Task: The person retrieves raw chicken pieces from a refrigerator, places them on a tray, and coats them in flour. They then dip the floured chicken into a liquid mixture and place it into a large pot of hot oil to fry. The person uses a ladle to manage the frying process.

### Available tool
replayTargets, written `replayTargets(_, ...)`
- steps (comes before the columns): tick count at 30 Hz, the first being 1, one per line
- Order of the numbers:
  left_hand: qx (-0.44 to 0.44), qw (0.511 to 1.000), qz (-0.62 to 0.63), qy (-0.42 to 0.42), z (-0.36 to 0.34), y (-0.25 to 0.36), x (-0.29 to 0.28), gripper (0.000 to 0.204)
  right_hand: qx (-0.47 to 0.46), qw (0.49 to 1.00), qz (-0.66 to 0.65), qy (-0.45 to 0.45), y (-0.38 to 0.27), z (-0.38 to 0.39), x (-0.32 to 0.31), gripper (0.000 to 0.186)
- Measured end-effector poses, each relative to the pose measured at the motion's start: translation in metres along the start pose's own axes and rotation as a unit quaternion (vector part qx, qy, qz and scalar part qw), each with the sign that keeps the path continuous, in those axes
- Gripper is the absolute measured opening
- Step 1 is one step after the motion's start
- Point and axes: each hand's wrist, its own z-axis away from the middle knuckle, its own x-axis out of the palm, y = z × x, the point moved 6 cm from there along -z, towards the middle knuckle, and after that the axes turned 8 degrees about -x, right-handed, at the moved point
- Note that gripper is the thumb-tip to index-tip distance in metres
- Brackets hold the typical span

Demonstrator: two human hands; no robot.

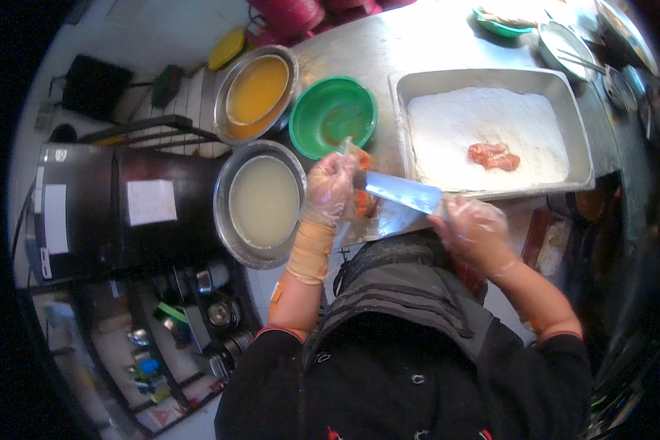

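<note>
My left hand point(328, 180), in a clear plastic glove with a tan wrap round the wrist, is closed at the table's front edge. Its fingers pinch clear plastic, and orange-red stuff point(364, 205) shows beside them; whether the plastic encloses it I cannot tell. A broad-bladed knife point(403, 192) spans the gap between my hands. The fingers of my right hand point(477, 231), also gloved in clear plastic, are closed on the knife's right end. A dark part at the blade's left end lies close to my left hand.
A metal tray point(587, 143) of white powder holds raw meat pieces point(493, 156). A green basin point(363, 92), a bowl of orange liquid point(258, 89) and a bowl of cloudy liquid point(264, 202) stand left. Pans point(620, 88) sit far right; a dark cabinet point(88, 209) stands left.
</note>
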Motion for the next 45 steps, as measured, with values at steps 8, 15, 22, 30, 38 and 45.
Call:
replayTargets(8, -0.012, 0.99, 0.119, 0.072, 0.013, -0.006, -0.039, 0.02, 0.0, 0.998, 0.031, 0.046, -0.023, -0.048, -0.002, 0.039)
replayTargets(15, 0.06, 0.994, 0.07, 0.056, 0.046, -0.025, -0.028, 0.024, 0.064, 0.933, 0.103, 0.339, 0.112, -0.158, -0.057, 0.04)
replayTargets(22, 0.061, 0.97, 0.028, 0.234, 0.053, -0.006, -0.032, 0.01, 0.015, 0.993, 0.121, 0.008, 0.3, -0.351, -0.019, 0.046)
replayTargets(30, 0.098, 0.893, 0.213, 0.384, 0.059, -0.085, -0.071, 0.03, -0.056, 0.967, 0.092, -0.23, 0.433, -0.471, 0.128, 0.059)
replayTargets(38, 0.093, 0.802, 0.506, 0.303, 0.03, -0.09, -0.09, 0.033, -0.016, 0.99, 0.105, -0.088, 0.409, -0.477, 0.135, 0.046)
replayTargets(45, 0.086, 0.825, 0.498, 0.252, 0.027, -0.072, -0.081, 0.024, -0.457, 0.857, -0.156, 0.182, 0.148, -0.424, 0.049, 0.02)
